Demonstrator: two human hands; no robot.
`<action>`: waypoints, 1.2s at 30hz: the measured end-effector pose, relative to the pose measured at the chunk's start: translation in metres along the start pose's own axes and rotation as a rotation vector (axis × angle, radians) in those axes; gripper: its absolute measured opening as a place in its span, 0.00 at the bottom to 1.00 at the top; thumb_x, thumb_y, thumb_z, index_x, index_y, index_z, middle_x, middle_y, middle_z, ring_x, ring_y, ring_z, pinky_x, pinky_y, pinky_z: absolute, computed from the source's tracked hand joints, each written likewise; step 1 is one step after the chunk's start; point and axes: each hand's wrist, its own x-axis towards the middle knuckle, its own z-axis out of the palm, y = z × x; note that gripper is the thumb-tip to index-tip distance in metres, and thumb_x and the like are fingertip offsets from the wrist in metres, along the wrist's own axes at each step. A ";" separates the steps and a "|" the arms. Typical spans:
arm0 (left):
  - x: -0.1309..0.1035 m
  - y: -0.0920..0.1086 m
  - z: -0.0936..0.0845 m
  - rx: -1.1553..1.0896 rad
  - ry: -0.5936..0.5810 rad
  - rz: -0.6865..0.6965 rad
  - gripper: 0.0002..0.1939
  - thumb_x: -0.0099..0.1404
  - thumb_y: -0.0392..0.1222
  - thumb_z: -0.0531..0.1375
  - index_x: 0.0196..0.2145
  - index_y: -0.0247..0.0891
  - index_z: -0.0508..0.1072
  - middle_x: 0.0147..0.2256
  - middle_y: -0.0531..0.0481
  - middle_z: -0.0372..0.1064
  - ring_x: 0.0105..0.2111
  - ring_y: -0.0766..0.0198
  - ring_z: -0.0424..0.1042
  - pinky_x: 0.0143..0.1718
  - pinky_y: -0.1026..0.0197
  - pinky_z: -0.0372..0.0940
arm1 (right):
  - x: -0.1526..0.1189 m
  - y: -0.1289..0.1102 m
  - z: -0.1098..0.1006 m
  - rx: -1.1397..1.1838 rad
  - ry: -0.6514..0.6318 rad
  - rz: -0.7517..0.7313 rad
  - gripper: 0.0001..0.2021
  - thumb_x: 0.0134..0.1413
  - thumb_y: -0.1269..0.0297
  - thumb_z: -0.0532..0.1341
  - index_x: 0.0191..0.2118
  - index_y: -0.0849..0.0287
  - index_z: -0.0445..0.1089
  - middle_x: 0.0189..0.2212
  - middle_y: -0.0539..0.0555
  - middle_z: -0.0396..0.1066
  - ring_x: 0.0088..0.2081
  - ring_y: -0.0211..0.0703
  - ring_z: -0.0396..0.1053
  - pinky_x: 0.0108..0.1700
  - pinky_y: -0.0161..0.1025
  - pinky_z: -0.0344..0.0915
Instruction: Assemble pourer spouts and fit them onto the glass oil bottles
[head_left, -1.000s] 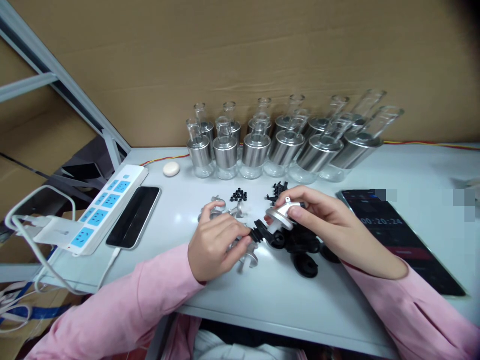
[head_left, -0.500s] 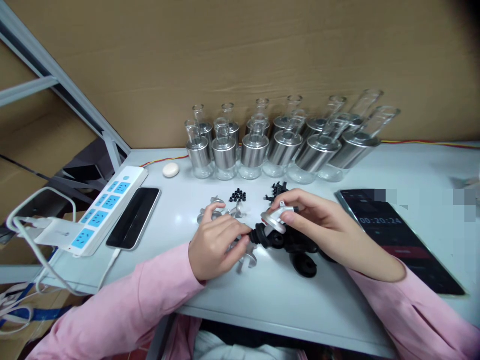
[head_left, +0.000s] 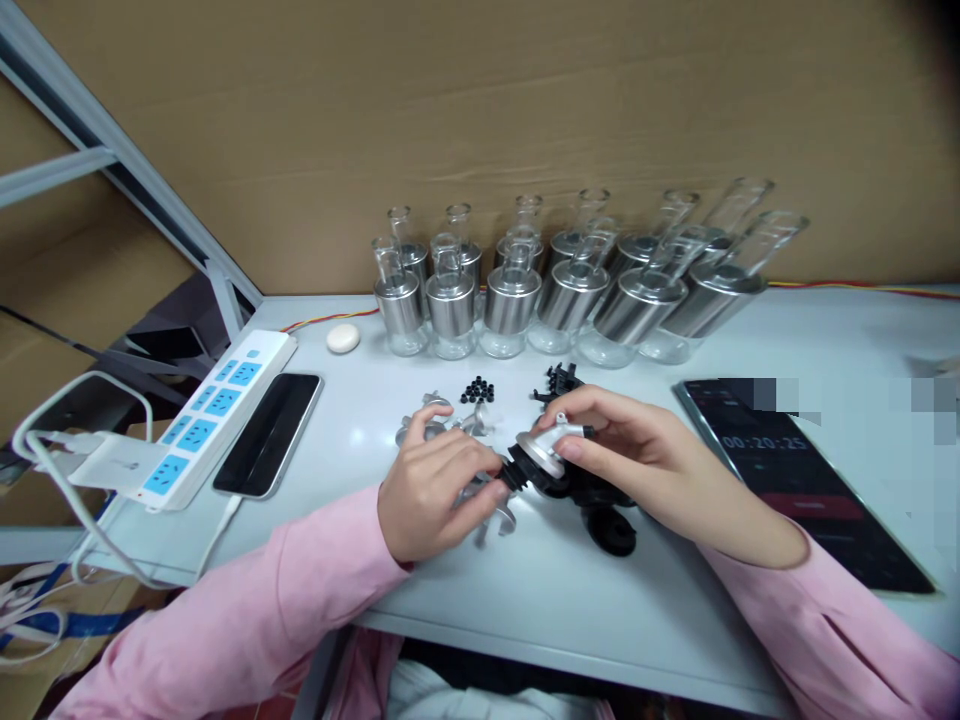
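Note:
In the head view, my left hand [head_left: 442, 490] is closed in a pinch on the narrow end of a black ribbed rubber stopper [head_left: 519, 474]. My right hand [head_left: 645, 455] grips a silver bottle pourer cap [head_left: 541, 454] with a short black-tipped spout, its thumb and fingers around the spout side. The cap's wide rim sits against the broad end of the stopper, and no stem shows between them. Below my right hand lie other black round parts [head_left: 611, 530]. Several silver pourer caps [head_left: 501, 518] lie around and partly behind my left hand.
Glass bottles with metal sleeves [head_left: 513, 305] stand in two rows at the back. Small black caps [head_left: 478, 389] and black fittings [head_left: 559, 380] lie before them. A power strip [head_left: 217, 410], a phone [head_left: 268, 435] and a white round object [head_left: 343, 338] are left; a larger phone with a timer [head_left: 802, 480] lies right.
The silver cap has come down onto the stopper, and its stem, visible before between the two, is now hidden inside. Both hands stay nearly in place.

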 end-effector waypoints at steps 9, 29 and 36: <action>0.000 0.000 0.000 -0.005 0.006 -0.010 0.02 0.65 0.36 0.53 0.33 0.37 0.63 0.29 0.52 0.73 0.29 0.66 0.71 0.48 0.50 0.55 | 0.003 0.002 0.001 -0.268 0.119 -0.183 0.08 0.56 0.62 0.59 0.41 0.55 0.72 0.36 0.53 0.69 0.36 0.38 0.68 0.36 0.32 0.64; 0.001 0.004 0.001 0.046 0.000 -0.037 0.03 0.61 0.36 0.55 0.29 0.37 0.64 0.29 0.53 0.72 0.28 0.67 0.71 0.50 0.49 0.55 | 0.001 0.002 0.005 -0.450 0.088 -0.297 0.10 0.58 0.71 0.56 0.39 0.58 0.74 0.29 0.53 0.66 0.31 0.37 0.66 0.33 0.34 0.64; 0.000 0.003 0.002 0.042 -0.007 -0.041 0.05 0.61 0.35 0.56 0.28 0.37 0.63 0.27 0.55 0.71 0.27 0.68 0.69 0.49 0.50 0.55 | -0.001 0.002 0.009 -0.454 0.006 -0.266 0.12 0.54 0.66 0.60 0.45 0.60 0.70 0.35 0.55 0.70 0.34 0.39 0.69 0.35 0.34 0.67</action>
